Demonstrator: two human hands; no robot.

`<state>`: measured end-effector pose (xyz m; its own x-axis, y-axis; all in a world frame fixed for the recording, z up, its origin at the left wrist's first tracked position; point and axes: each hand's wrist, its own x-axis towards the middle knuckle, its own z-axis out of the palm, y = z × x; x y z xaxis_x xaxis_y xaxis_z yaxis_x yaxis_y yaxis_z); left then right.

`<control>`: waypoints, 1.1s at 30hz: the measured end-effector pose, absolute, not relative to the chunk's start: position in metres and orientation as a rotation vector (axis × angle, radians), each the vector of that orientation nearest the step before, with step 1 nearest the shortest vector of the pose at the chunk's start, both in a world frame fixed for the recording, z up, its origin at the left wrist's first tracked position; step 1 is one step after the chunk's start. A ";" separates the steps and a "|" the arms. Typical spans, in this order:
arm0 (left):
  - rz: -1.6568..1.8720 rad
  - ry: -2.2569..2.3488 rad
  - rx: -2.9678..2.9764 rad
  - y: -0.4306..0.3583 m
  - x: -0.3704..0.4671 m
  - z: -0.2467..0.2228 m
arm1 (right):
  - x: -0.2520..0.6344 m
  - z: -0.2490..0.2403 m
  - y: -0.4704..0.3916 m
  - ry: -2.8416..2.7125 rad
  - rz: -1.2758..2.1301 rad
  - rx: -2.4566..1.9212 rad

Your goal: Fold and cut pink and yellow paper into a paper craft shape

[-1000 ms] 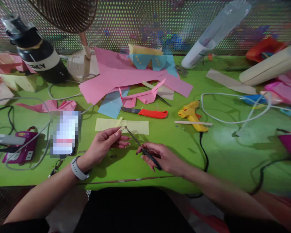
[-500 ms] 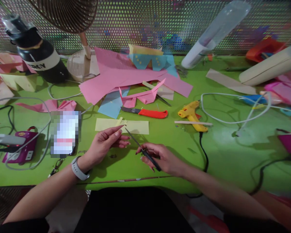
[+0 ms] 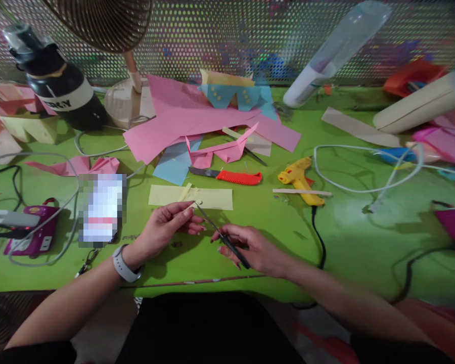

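Note:
My right hand [image 3: 256, 247] is wrapped round the black handles of a pair of scissors [image 3: 233, 248]. Their blades point up and left and meet the fingertips of my left hand [image 3: 170, 222]. Thumb and forefinger of that left hand pinch a tiny pale piece of paper [image 3: 194, 204], mostly hidden by the fingers. Just beyond the fingertips lies a pale yellow paper strip [image 3: 218, 198], with small yellow cuttings [image 3: 189, 192] on it. A red utility knife [image 3: 239, 177] lies behind the strip, beside a folded pink paper shape [image 3: 220, 151].
A yellow glue gun [image 3: 299, 179] lies to the right, a thin stick [image 3: 288, 191] across it. On the left are a phone [image 3: 102, 210], a purple power socket [image 3: 38, 232] and a black bottle [image 3: 66, 93]. Pink paper sheets [image 3: 182, 121] and a fan [image 3: 102, 20] are at the back.
My left fingertips have dipped slightly, and the scissor tips now touch them. More small cuttings show on the yellow strip. The right hand has barely moved.

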<state>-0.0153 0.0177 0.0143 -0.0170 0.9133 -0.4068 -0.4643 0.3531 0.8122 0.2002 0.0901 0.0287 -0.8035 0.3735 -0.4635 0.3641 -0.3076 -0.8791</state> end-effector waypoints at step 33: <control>1.180 1.119 0.523 0.017 -0.017 0.013 | 0.204 0.023 0.091 -1.905 2.291 -0.952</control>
